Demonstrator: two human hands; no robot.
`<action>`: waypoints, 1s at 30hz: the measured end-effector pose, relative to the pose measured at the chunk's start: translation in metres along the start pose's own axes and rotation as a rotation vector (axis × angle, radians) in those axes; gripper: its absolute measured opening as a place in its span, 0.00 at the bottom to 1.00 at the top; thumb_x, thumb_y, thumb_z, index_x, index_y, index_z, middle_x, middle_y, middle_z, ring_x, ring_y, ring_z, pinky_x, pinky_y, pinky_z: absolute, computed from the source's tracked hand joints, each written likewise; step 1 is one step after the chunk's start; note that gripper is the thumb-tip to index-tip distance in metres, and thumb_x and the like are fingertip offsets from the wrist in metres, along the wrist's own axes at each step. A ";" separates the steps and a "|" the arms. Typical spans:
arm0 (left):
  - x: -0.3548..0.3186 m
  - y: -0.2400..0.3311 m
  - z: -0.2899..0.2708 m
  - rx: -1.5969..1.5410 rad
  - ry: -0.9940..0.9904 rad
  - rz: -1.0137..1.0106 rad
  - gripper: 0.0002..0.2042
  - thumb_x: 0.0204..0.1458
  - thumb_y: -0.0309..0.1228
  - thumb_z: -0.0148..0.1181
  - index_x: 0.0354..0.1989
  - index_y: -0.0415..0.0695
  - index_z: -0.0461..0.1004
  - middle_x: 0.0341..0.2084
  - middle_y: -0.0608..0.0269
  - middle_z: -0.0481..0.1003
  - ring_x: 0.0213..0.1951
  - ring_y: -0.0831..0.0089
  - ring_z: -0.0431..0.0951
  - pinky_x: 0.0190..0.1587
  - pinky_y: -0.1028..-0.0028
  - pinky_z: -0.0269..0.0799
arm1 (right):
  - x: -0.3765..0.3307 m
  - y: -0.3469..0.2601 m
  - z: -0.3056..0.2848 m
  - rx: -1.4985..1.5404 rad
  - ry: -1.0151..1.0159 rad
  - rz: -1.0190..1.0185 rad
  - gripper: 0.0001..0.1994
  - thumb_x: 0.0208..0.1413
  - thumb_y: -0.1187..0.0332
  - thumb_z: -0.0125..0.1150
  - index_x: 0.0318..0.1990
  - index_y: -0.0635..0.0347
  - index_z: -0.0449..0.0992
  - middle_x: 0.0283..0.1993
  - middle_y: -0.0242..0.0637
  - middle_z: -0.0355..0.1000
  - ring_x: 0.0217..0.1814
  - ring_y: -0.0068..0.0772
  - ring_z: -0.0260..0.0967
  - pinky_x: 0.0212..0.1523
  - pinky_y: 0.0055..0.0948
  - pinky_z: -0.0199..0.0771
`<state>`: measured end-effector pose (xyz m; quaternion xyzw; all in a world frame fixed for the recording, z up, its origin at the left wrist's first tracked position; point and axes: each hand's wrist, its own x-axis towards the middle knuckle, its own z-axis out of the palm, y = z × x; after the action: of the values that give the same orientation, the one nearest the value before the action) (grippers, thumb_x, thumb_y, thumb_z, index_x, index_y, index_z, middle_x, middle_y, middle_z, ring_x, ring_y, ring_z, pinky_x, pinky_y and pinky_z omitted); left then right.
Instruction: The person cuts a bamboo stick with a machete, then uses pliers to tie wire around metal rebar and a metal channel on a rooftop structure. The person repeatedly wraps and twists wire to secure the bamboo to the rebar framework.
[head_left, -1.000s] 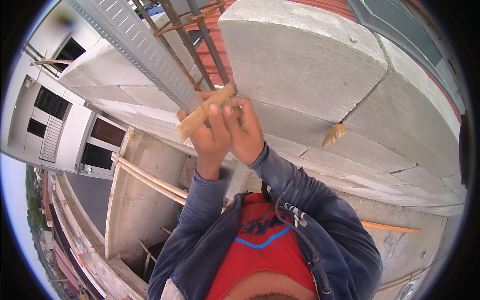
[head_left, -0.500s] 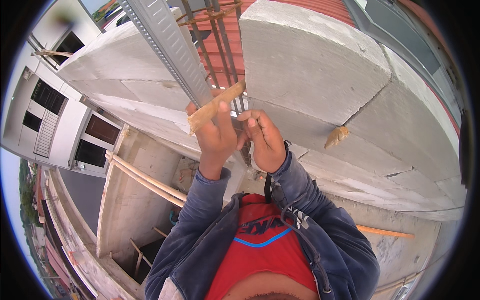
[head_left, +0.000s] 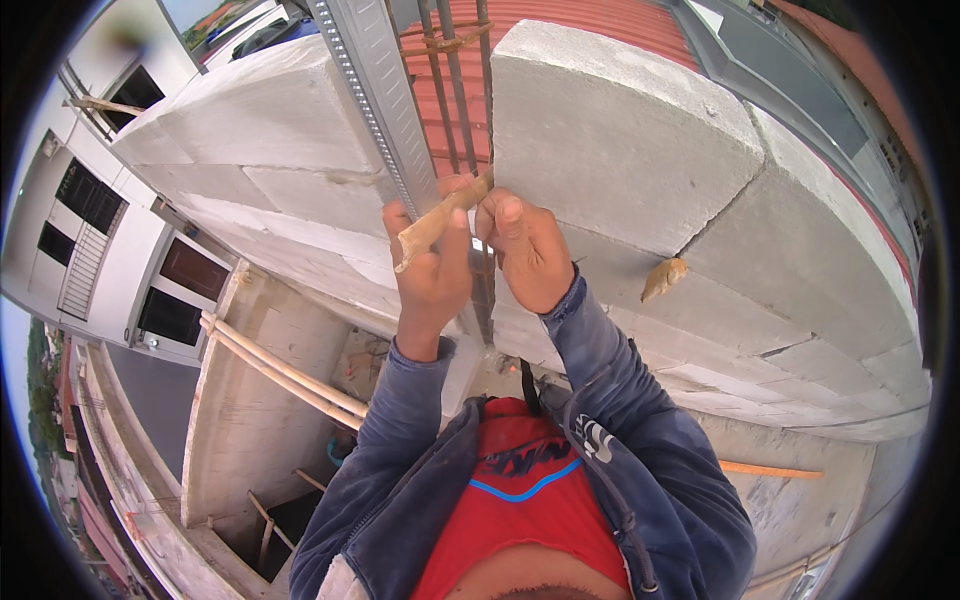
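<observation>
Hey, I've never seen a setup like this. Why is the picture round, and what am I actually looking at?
There's no machine here, just a person's two bare hands. A wide fisheye camera on the person's head looks down, so the edges curve and the red shirt and dark jacket show below.

The left hand holds a rough piece of wood across a long grey metal strip. The right hand is close by the wood's other end, fingers curled; whether it grips anything is hard to tell.

Behind them are upright steel bars and a wall of pale grey blocks, with a small brownish lump on its face. Lower right, an orange-brown pole lies on the floor.
</observation>
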<state>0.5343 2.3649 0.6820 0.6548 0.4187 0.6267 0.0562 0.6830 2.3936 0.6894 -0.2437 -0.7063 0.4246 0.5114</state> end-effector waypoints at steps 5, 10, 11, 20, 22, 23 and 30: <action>-0.002 -0.005 0.002 -0.084 0.009 -0.019 0.12 0.70 0.28 0.55 0.52 0.36 0.83 0.54 0.58 0.81 0.60 0.62 0.67 0.64 0.61 0.61 | 0.016 -0.008 0.009 -0.111 0.025 0.030 0.21 0.79 0.57 0.48 0.43 0.69 0.77 0.29 0.43 0.75 0.30 0.34 0.72 0.37 0.34 0.74; -0.008 -0.015 0.000 -0.132 0.038 -0.038 0.11 0.69 0.28 0.58 0.52 0.35 0.82 0.55 0.57 0.77 0.57 0.67 0.73 0.61 0.65 0.69 | 0.014 -0.011 0.013 -0.215 0.061 0.032 0.13 0.77 0.65 0.52 0.46 0.67 0.77 0.39 0.47 0.79 0.38 0.38 0.78 0.43 0.34 0.77; -0.008 -0.013 0.003 -0.202 0.062 -0.090 0.11 0.69 0.28 0.59 0.52 0.34 0.82 0.55 0.57 0.77 0.56 0.68 0.74 0.60 0.66 0.70 | 0.012 -0.010 0.013 -0.189 0.070 -0.003 0.11 0.76 0.66 0.53 0.48 0.66 0.76 0.41 0.47 0.80 0.40 0.39 0.79 0.44 0.34 0.77; -0.009 -0.007 0.012 -0.274 0.141 -0.143 0.07 0.67 0.26 0.63 0.49 0.36 0.77 0.49 0.61 0.77 0.55 0.69 0.72 0.60 0.66 0.67 | -0.002 -0.006 -0.001 -0.242 -0.011 -0.026 0.07 0.73 0.73 0.56 0.52 0.65 0.74 0.44 0.49 0.81 0.43 0.39 0.82 0.44 0.32 0.77; -0.009 -0.009 0.014 -0.245 0.151 -0.113 0.07 0.67 0.27 0.63 0.49 0.37 0.78 0.49 0.60 0.75 0.52 0.69 0.74 0.56 0.67 0.70 | -0.008 -0.005 0.003 -0.185 0.040 0.006 0.07 0.74 0.72 0.55 0.52 0.65 0.75 0.43 0.48 0.81 0.41 0.35 0.81 0.43 0.30 0.77; -0.009 -0.009 0.014 -0.210 0.140 -0.098 0.08 0.67 0.27 0.62 0.48 0.37 0.81 0.50 0.60 0.74 0.51 0.68 0.76 0.53 0.66 0.72 | -0.012 -0.002 0.008 -0.150 0.078 0.012 0.07 0.74 0.72 0.55 0.52 0.65 0.75 0.42 0.46 0.81 0.40 0.32 0.81 0.41 0.29 0.76; -0.008 -0.017 0.014 -0.126 0.106 -0.043 0.06 0.66 0.27 0.64 0.44 0.38 0.85 0.49 0.61 0.76 0.50 0.67 0.76 0.52 0.67 0.72 | -0.016 0.018 0.008 0.215 0.100 0.086 0.08 0.76 0.69 0.54 0.54 0.63 0.73 0.41 0.33 0.79 0.38 0.18 0.72 0.39 0.21 0.72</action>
<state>0.5391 2.3769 0.6626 0.6066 0.3949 0.6843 0.0886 0.6793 2.3875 0.6651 -0.2386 -0.6192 0.5067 0.5503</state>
